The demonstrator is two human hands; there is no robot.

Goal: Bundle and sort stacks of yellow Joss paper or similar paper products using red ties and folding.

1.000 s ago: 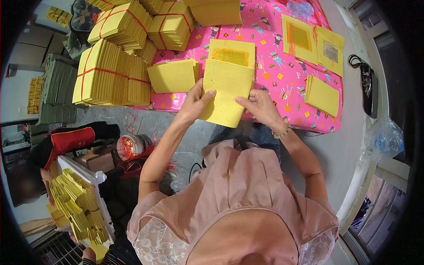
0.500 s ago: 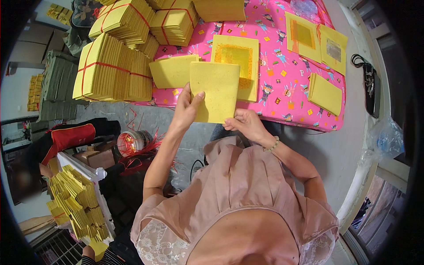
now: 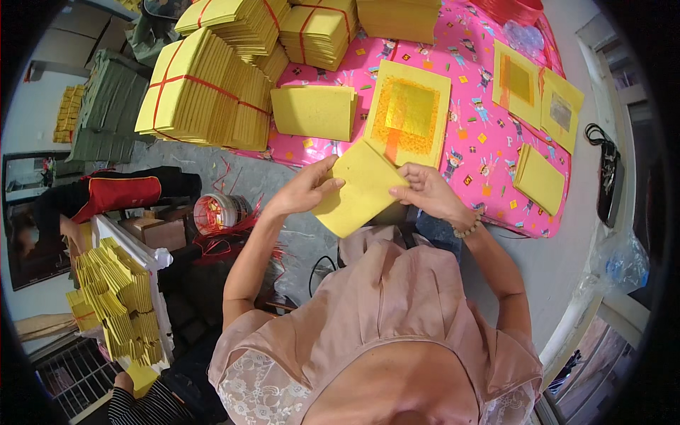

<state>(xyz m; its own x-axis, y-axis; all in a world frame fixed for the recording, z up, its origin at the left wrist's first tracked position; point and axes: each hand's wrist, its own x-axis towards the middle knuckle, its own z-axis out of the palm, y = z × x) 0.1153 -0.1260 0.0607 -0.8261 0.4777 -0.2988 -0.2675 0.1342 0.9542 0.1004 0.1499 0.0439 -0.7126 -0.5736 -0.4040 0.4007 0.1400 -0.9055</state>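
I hold a folded sheet of coarse yellow paper (image 3: 363,190) in front of my waist, turned so that one corner points up. My left hand (image 3: 306,187) pinches its left edge, thumb on top. At the right corner my right hand (image 3: 431,193) grips it between thumb and fingers. Just beyond lies a flat yellow sheet (image 3: 380,126) with an orange print and a gold foil square (image 3: 411,106). Left of that sheet is a folded yellow paper (image 3: 313,112); another small folded stack (image 3: 540,178) rests at the table's right side.
Bundles of yellow paper (image 3: 202,99) tied with red string crowd the table's far left. The pink patterned tablecloth (image 3: 476,170) also bears two printed sheets (image 3: 516,88). On the floor stands a bucket (image 3: 221,212) of red strips. Co-workers sit left beside a yellow paper pile (image 3: 120,297).
Both hands have drawn the folded paper nearer my body and turned it from upright to slanted. My right hand has shifted from its lower corner to the raised right one. The view has shifted slightly.
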